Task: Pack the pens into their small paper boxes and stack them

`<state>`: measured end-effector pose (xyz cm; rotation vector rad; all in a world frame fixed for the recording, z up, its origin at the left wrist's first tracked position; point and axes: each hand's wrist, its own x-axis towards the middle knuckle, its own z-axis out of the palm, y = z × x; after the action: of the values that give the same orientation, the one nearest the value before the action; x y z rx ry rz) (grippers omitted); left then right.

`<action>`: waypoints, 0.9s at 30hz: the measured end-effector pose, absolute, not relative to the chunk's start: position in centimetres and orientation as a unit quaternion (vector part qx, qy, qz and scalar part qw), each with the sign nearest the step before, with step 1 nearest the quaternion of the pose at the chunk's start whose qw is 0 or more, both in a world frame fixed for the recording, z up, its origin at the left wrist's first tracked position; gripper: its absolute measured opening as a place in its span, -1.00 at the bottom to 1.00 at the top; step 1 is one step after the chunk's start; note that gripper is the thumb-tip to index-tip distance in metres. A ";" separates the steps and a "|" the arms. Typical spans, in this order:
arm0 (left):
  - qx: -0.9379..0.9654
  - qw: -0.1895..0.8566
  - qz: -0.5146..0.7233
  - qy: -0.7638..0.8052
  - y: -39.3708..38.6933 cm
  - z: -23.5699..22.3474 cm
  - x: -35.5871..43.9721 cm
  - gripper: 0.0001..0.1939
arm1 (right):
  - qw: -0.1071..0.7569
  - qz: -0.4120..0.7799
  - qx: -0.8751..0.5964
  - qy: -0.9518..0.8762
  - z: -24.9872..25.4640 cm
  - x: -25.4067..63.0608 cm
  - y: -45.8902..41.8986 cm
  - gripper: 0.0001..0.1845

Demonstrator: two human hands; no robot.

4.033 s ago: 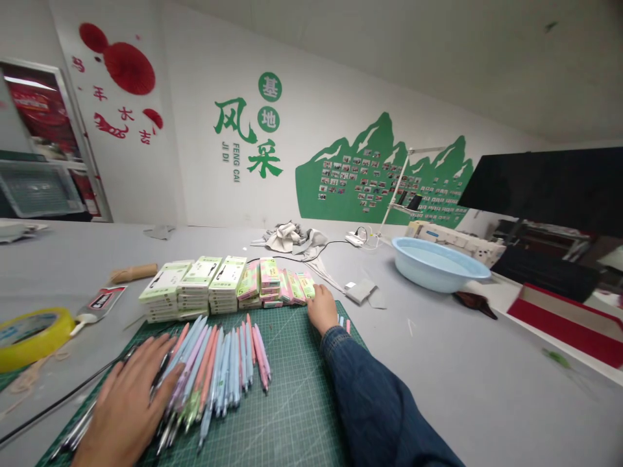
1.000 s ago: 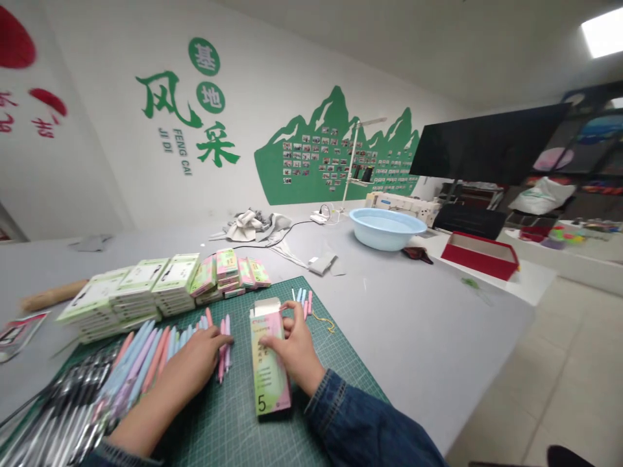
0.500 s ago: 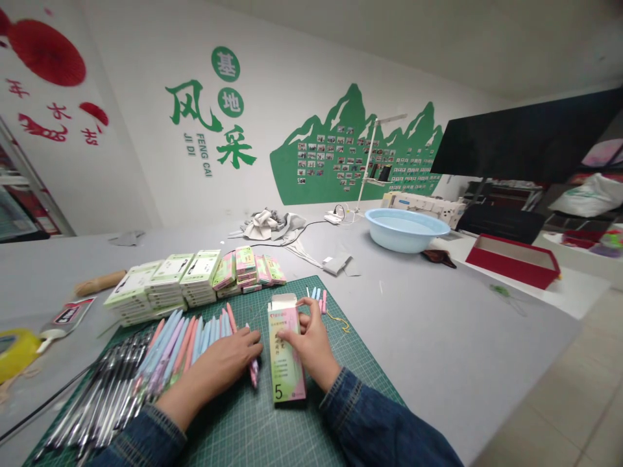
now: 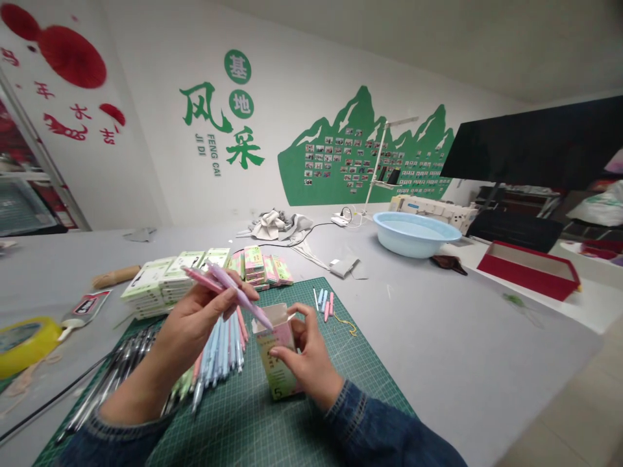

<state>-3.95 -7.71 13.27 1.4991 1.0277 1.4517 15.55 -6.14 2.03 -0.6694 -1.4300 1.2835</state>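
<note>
Our left hand pinches a few pink and purple pens, fingers closed round them, tips at the mouth of the small box. Our right hand grips that box, thumb in front, tilted above the green mat. The pens fan apart, so one could catch the open flap or slip outside; squeezing too hard could buckle the card. Blur leaves their number uncertain, perhaps two or three.

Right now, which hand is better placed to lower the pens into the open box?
Left, I'd judge: the left hand holds the pink and purple pens near the open top of the box, while the right hand is busy gripping it.
</note>
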 end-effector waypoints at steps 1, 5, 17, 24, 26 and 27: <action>0.613 0.377 0.555 0.418 -7.6 13.6 -3.7 -0.73 | 0.523 0.540 -0.276 -0.599 2.2 15.5 -6.4 -0.36; 0.662 0.284 0.511 0.468 -7.1 13.5 -3.3 -0.69 | 0.520 0.545 -0.266 -0.601 2.4 15.3 -7.0 -0.35; 0.753 0.252 0.354 0.495 -7.0 12.8 -2.7 -0.75 | 0.533 0.535 -0.252 -0.606 1.8 14.9 -7.0 -0.32; 0.715 0.218 0.396 0.534 -6.2 13.2 -4.1 -0.67 | 0.540 0.549 -0.243 -0.590 2.0 15.0 -7.0 -0.35; 0.707 0.128 0.343 0.604 -5.3 12.6 -5.1 -0.73 | 0.545 0.550 -0.247 -0.583 2.1 15.0 -7.1 -0.35; 0.702 0.082 0.293 0.644 -4.7 12.0 -5.6 -0.77 | 0.548 0.549 -0.251 -0.579 2.1 15.1 -7.1 -0.35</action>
<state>-5.56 -4.75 12.00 2.0983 1.9235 0.8760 15.06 -7.13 2.12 -0.5950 -1.3715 1.3019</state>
